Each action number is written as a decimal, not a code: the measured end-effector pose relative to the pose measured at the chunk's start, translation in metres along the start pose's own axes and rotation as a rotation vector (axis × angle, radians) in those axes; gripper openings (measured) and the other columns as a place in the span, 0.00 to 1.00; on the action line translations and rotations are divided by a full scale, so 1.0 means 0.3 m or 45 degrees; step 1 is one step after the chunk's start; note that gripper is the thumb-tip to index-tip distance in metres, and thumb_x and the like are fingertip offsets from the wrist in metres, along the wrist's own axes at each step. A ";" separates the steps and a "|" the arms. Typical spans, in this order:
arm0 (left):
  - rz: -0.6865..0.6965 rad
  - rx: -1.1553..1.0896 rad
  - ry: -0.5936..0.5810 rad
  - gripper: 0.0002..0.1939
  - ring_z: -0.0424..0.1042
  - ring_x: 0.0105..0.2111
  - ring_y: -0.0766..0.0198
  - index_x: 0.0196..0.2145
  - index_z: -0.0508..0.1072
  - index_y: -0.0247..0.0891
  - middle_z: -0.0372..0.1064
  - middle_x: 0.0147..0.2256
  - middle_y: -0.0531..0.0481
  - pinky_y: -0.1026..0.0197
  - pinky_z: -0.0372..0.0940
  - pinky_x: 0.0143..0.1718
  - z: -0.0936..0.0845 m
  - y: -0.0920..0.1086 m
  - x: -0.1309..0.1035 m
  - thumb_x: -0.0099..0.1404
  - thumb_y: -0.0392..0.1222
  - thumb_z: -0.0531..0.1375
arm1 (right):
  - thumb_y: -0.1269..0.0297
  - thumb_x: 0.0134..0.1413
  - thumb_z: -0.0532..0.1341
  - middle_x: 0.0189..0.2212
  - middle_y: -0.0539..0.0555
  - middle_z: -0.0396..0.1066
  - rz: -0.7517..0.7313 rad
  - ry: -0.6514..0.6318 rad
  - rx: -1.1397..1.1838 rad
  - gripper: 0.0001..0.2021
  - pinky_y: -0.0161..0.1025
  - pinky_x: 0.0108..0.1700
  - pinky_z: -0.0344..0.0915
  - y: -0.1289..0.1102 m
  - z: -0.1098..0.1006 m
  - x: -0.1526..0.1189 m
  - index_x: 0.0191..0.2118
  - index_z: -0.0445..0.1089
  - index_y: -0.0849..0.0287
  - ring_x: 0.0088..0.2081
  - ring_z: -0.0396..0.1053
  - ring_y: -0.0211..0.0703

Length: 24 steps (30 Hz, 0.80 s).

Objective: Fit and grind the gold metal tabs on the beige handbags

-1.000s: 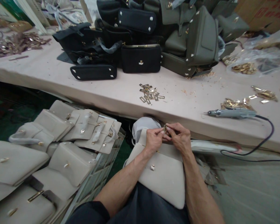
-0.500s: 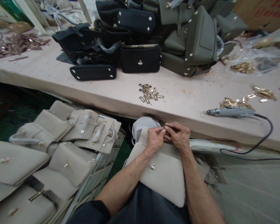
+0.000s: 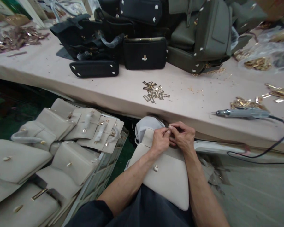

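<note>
A beige bag piece [image 3: 165, 179] with a small metal clasp lies across my lap. Over its upper end, my left hand [image 3: 161, 138] is closed, thumb and fingers pinched together. My right hand [image 3: 182, 135] is pinched too, its fingertips meeting those of the left. Whatever sits between the fingertips is too small to name and mostly hidden. On the table edge beyond the hands lies a loose pile of small metal frames [image 3: 155, 92].
An electric screwdriver [image 3: 243, 113] with a dark cable rests at the right, beside gold metal parts [image 3: 245, 103]. Black bags [image 3: 144, 55] and olive bags [image 3: 210, 34] are heaped at the back. Beige bags [image 3: 19, 160] fill a crate at the left.
The view has shifted and moved slightly closer to the table. Both hands stay together over the bag piece; the small item seen at the fingertips before is now covered.
</note>
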<state>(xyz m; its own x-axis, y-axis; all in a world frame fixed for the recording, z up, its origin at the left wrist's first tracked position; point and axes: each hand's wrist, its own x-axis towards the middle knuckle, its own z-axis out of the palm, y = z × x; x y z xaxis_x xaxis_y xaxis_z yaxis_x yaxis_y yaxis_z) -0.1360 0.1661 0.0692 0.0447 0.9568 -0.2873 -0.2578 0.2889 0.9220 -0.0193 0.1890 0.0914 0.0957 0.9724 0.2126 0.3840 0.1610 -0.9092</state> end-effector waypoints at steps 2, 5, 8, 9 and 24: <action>0.003 -0.049 -0.016 0.15 0.77 0.19 0.59 0.34 0.75 0.34 0.76 0.24 0.48 0.61 0.74 0.19 -0.003 -0.005 0.000 0.67 0.50 0.63 | 0.58 0.56 0.68 0.31 0.53 0.77 0.000 -0.011 0.034 0.08 0.39 0.36 0.68 0.002 0.003 0.002 0.33 0.81 0.57 0.32 0.72 0.43; 0.031 -0.081 0.000 0.16 0.74 0.16 0.61 0.31 0.75 0.34 0.75 0.20 0.48 0.63 0.72 0.18 -0.004 -0.001 -0.007 0.67 0.50 0.62 | 0.57 0.55 0.69 0.31 0.54 0.77 0.048 -0.050 0.076 0.09 0.37 0.32 0.67 0.007 0.005 0.007 0.33 0.81 0.57 0.30 0.71 0.42; 0.017 -0.059 0.004 0.17 0.70 0.13 0.64 0.29 0.75 0.33 0.71 0.16 0.49 0.66 0.68 0.16 -0.002 0.009 -0.011 0.68 0.50 0.61 | 0.56 0.52 0.71 0.29 0.53 0.76 0.171 -0.085 0.208 0.10 0.35 0.27 0.64 0.028 0.008 0.015 0.32 0.80 0.59 0.26 0.69 0.39; 0.013 -0.037 0.009 0.17 0.69 0.12 0.65 0.28 0.75 0.33 0.71 0.16 0.49 0.67 0.66 0.15 0.000 0.011 -0.009 0.68 0.50 0.61 | 0.56 0.51 0.72 0.28 0.52 0.75 0.214 -0.086 0.255 0.11 0.35 0.26 0.63 0.038 0.010 0.017 0.32 0.80 0.59 0.25 0.68 0.38; -0.056 0.007 0.013 0.23 0.66 0.11 0.66 0.26 0.75 0.33 0.70 0.14 0.48 0.67 0.63 0.15 0.009 0.022 -0.002 0.66 0.58 0.62 | 0.49 0.58 0.67 0.35 0.58 0.80 0.012 0.675 -0.313 0.19 0.42 0.36 0.73 -0.067 -0.266 0.063 0.47 0.81 0.59 0.31 0.75 0.48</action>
<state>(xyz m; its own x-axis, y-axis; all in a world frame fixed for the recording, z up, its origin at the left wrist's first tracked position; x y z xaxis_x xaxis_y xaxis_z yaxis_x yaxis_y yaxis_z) -0.1350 0.1676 0.0762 0.0458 0.9428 -0.3303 -0.2507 0.3309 0.9097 0.0481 0.1907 0.1423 0.5225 0.7461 0.4127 0.5769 0.0471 -0.8154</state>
